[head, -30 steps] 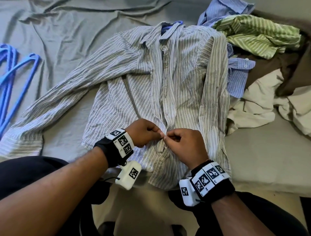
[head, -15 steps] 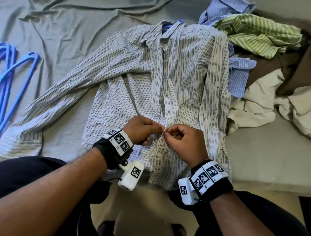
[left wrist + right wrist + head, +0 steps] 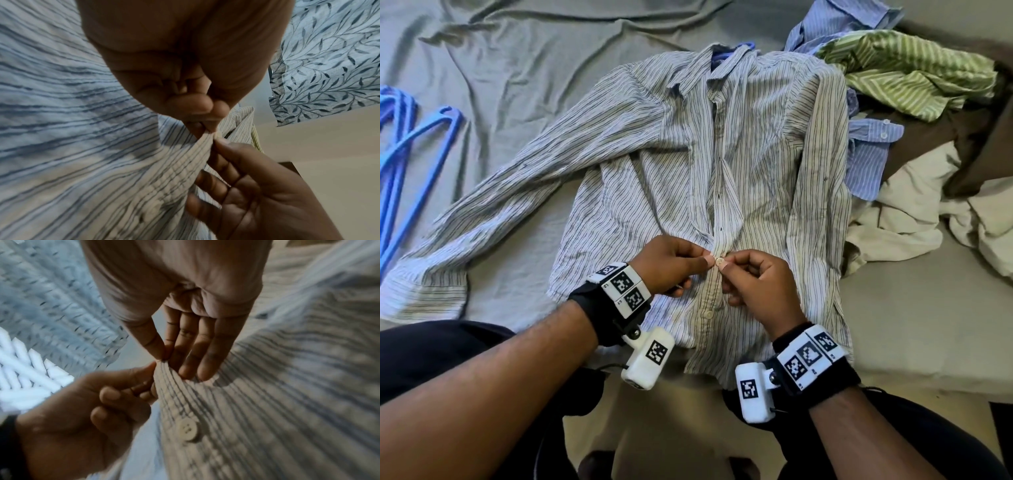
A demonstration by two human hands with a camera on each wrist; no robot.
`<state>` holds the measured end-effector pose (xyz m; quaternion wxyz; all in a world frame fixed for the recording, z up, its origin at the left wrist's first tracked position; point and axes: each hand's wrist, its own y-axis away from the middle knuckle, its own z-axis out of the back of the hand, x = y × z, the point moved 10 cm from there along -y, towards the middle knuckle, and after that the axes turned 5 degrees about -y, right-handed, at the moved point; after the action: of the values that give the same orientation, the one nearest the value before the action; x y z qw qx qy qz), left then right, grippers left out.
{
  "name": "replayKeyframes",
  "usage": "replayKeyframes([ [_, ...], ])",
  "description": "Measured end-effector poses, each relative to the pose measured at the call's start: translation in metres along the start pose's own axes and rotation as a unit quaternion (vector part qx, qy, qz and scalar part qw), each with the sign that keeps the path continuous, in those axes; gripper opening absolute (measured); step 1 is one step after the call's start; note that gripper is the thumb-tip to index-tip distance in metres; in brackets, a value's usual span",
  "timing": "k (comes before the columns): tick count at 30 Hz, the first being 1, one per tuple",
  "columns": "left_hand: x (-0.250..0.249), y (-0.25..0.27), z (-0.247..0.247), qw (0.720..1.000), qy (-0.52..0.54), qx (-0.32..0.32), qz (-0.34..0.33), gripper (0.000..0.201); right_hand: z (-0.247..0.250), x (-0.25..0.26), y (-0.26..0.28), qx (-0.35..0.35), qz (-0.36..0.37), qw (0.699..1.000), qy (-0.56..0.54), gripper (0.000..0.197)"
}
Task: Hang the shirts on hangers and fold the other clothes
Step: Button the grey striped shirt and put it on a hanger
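Observation:
A white shirt with thin dark stripes (image 3: 763,144) lies front up on the grey bed sheet (image 3: 524,68), with a blue hanger (image 3: 724,54) showing at its collar. Both hands meet at the lower part of the button placket. My left hand (image 3: 674,265) pinches the placket edge (image 3: 205,138) from the left. My right hand (image 3: 748,277) pinches it (image 3: 162,363) from the right, beside a pale button (image 3: 719,262). A fastened button (image 3: 187,430) sits just below in the right wrist view. The left sleeve (image 3: 493,212) stretches out to the left.
Spare blue hangers (image 3: 410,147) lie at the left edge of the bed. A heap of clothes sits at the right: a blue striped shirt (image 3: 866,150), a green striped one (image 3: 914,72), a brown garment (image 3: 962,126) and cream cloth (image 3: 907,219). My knees are at the bed's near edge.
Both hands have shifted a little up the placket, from one button to the one above. The shirt itself has stayed flat in place.

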<state>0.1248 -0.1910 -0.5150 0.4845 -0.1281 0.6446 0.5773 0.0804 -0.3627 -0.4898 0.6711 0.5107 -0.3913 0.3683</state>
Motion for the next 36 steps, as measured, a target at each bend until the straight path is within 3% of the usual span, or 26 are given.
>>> replayKeyframes([
  [2,0.000,0.000,-0.002,1.000,-0.020,0.018,0.004,0.013,-0.006,-0.013,0.000,0.035,-0.076,0.995,-0.056,0.006],
  [4,0.001,0.000,-0.005,0.995,-0.086,0.046,-0.007,0.016,-0.008,-0.016,0.001,0.047,-0.083,0.995,-0.025,0.005],
  [5,0.000,0.001,-0.009,0.988,-0.137,0.066,-0.023,0.018,-0.004,-0.012,-0.001,0.031,-0.043,0.997,0.047,0.003],
  [7,0.001,0.005,-0.022,0.963,-0.238,0.113,-0.056,0.020,0.002,0.006,0.001,-0.011,0.067,0.972,0.225,0.010],
  [10,0.005,0.010,-0.035,0.920,-0.358,0.136,-0.086,0.018,-0.006,0.021,0.006,-0.012,0.140,0.942,0.303,0.015],
  [13,0.005,0.018,-0.048,0.878,-0.438,0.163,-0.104,0.021,-0.010,0.006,0.004,0.000,0.097,0.925,0.368,0.029],
  [16,0.021,0.030,-0.069,0.837,-0.491,0.227,-0.083,0.014,-0.011,-0.017,0.001,0.027,0.029,0.896,0.443,0.039],
  [20,0.045,0.038,-0.089,0.816,-0.498,0.284,-0.067,0.016,-0.011,-0.030,0.003,0.065,0.001,0.865,0.497,0.035],
  [22,0.041,0.032,-0.083,0.824,-0.495,0.266,-0.078,0.021,-0.013,-0.028,0.005,0.054,0.032,0.864,0.500,0.054],
  [24,0.025,0.019,-0.065,0.851,-0.477,0.198,-0.099,0.031,-0.016,-0.022,0.007,0.034,0.075,0.861,0.502,0.068],
  [28,0.002,0.005,-0.038,0.885,-0.443,0.059,-0.130,0.037,-0.016,-0.015,0.010,0.026,0.114,0.838,0.533,0.051],
  [31,0.011,-0.002,-0.030,0.886,-0.452,0.024,-0.099,0.036,-0.017,-0.020,0.012,0.044,0.088,0.827,0.554,0.039],
  [36,0.025,-0.012,-0.006,0.851,-0.524,-0.007,-0.016,0.043,-0.017,-0.022,0.013,0.050,0.059,0.822,0.563,0.033],
])
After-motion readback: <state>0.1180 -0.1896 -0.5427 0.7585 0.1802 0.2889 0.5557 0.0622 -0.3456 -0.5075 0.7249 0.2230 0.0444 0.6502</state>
